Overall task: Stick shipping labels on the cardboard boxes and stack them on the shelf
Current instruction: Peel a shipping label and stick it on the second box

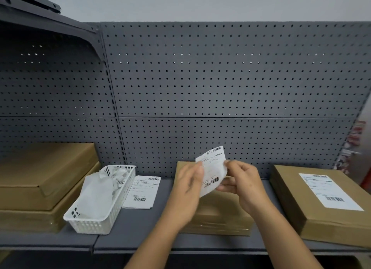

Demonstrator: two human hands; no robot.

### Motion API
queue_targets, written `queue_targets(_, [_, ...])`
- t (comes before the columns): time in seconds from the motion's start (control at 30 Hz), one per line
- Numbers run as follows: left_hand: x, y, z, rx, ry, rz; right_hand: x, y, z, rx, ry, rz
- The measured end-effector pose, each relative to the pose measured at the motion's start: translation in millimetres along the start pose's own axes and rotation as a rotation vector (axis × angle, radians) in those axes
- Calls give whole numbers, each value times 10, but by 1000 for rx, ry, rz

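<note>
While both hands (188,185) (242,185) pinch its side edges, the label (213,171) stands roughly upright, apparently tilted right.

Stockroom, grey pegboard shelving (220,84), labelled cardboard boxes (321,200)

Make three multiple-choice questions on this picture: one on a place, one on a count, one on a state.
1. Where do the spare labels lie? A in the basket; B on the shelf beside the basket; C on a box.
2. How many boxes show a stuck label? A none; B one; C three.
3. The label between left hand and right hand is: A held above the middle box; B pressed flat; C torn.
Key: 1 B, they lie right of the basket. 2 B, only the right box bears one. 3 A, both hands pinch it in the air.
</note>
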State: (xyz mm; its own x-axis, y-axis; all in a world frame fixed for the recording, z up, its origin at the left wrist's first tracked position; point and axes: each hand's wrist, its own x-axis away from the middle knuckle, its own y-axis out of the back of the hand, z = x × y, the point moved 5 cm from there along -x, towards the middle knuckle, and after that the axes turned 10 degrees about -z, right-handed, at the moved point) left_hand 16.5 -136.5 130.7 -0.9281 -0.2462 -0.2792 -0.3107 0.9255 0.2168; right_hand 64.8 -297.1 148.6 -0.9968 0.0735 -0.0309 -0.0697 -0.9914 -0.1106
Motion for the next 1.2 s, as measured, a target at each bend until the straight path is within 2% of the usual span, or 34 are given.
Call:
queue_targets(0.07, [-69,-21,108,168,209,-65,-17,46,-13,-16,11,-3])
queue_targets(0.13, [-87,-76,206,320,445,16,-24,72,-28,-32,34,30])
queue_targets(0.23, [-99,-126,235,446,551,97,-45,106,-66,-35,61,89])
queue_targets(0.3, [-142,-106,249,424,510,43,-74,148,-108,-7,62,82])
queue_targets(0.4, [-263,-52,291,272,351,-66,-102,229,-176,82,41,50])
queue_targets(0.47, [-344,-9,267,202,257,-115,-120,243,-212,105,13,87])
queue_targets(0.53, [-398,-7,232,159,209,-95,-166,254,-237,140,16,124])
queue_targets(0.7, [-561,-42,275,-3,148,-10,-428,275,-305,325,110,78])
queue_targets(0.83, [-646,-65,354,-174,114,37,-570,249,-391,347,123,101])
queue_targets(1.03, [-617,-81,482,-247,140,77,-538,242,-566,315,60,100])
queue_targets(1.2, [-602,-66,508,-326,135,117,-478,192,-644,380,101,116])
